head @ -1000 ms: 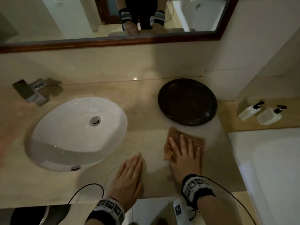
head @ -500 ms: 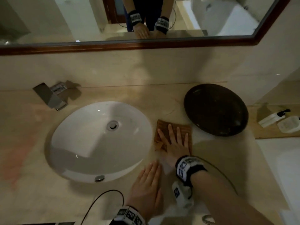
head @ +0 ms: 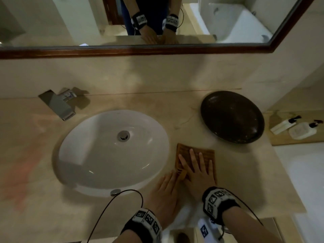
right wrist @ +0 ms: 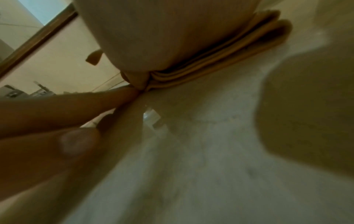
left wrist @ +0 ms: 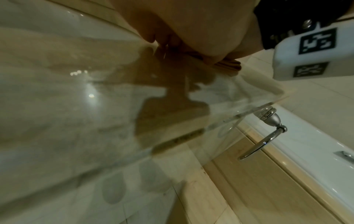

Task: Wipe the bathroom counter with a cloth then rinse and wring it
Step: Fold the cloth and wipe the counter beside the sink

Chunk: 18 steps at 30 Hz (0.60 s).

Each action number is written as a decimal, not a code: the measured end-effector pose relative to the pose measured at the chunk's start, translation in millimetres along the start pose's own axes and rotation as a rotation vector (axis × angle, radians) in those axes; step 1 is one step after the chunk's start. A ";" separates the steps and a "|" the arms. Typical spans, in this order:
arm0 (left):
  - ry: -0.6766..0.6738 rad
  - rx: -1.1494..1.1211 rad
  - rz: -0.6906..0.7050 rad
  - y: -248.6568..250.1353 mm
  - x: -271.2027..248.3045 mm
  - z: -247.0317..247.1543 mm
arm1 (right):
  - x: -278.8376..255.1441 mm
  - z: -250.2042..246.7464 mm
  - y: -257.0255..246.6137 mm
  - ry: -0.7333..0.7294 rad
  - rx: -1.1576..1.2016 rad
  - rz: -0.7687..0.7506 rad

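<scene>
Your counter has been covered from its right end toward the sink: a second ago the cloth lay in front of the dark round dish, and now the cloth sits between the sink's right rim and that dish, nearer the front edge. That suggests the wiping pass is working leftward, with the strip left of the sink likely still to do before rinsing. Your right hand lies flat on the cloth, fingers straight and spread, pressing rather than gripping. Your left hand rests flat on the counter just beside it, holding nothing, fingertips almost at the cloth's near corner.
</scene>
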<state>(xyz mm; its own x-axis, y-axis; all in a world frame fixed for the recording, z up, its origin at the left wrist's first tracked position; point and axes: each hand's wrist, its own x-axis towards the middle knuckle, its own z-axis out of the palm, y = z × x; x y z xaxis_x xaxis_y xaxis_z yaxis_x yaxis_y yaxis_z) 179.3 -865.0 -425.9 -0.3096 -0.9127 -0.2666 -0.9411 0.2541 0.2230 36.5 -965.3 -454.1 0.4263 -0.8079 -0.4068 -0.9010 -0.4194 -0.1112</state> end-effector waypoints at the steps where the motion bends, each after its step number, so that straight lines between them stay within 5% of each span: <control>1: -0.028 0.015 -0.002 -1.9 1.8 0.0 | 7.0 -2.0 -0.2 0.009 0.006 -0.003; 10: -0.097 -0.081 -0.082 -5.1 19.6 16.9 | 95.6 -32.9 -3.2 -0.023 -0.053 -0.027; 18: -0.149 -0.015 -0.062 -1.3 26.4 -17.3 | 25.8 -4.4 11.5 0.004 -0.056 -0.074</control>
<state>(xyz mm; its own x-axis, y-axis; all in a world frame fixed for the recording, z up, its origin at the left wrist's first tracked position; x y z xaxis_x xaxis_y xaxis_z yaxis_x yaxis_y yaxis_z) 174.7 -895.0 -417.0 -0.2687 -0.8688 -0.4160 -0.9572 0.1927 0.2158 37.5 -992.8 -461.9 0.4916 -0.7758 -0.3955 -0.8614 -0.4999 -0.0900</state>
